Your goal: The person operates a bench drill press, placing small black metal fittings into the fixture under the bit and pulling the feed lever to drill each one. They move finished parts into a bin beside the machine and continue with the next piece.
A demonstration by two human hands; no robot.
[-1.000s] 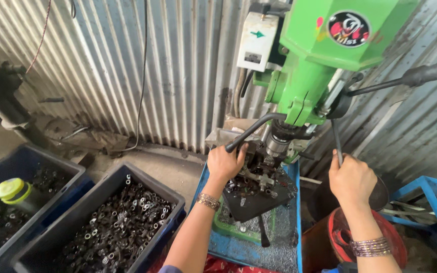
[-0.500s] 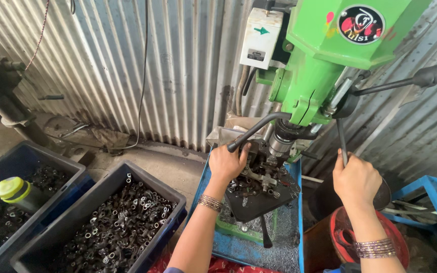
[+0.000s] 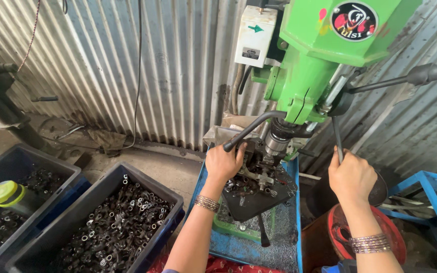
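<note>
A green drill press [image 3: 324,50] stands in front of me against a corrugated metal wall. My right hand [image 3: 352,177] is closed around the lower spoke of its feed handle [image 3: 337,136]. My left hand [image 3: 223,164] rests at the black fixture [image 3: 256,189] on the press table, fingers curled at the small metal part under the spindle [image 3: 276,141]. A black curved hose [image 3: 251,130] ends just above my left hand. Metal shavings cover the blue tray [image 3: 279,242] under the fixture. Bangles sit on both wrists.
Two dark blue bins hold several small black metal rings: one [image 3: 102,222] at centre left, another [image 3: 11,202] at far left with a yellow-lidded bottle [image 3: 6,194]. A red bucket [image 3: 375,237] and a blue frame [image 3: 431,197] stand at the right.
The view has shifted slightly and closer. My right hand stays on the feed handle spoke, a little lower than before. My left hand remains at the fixture.
</note>
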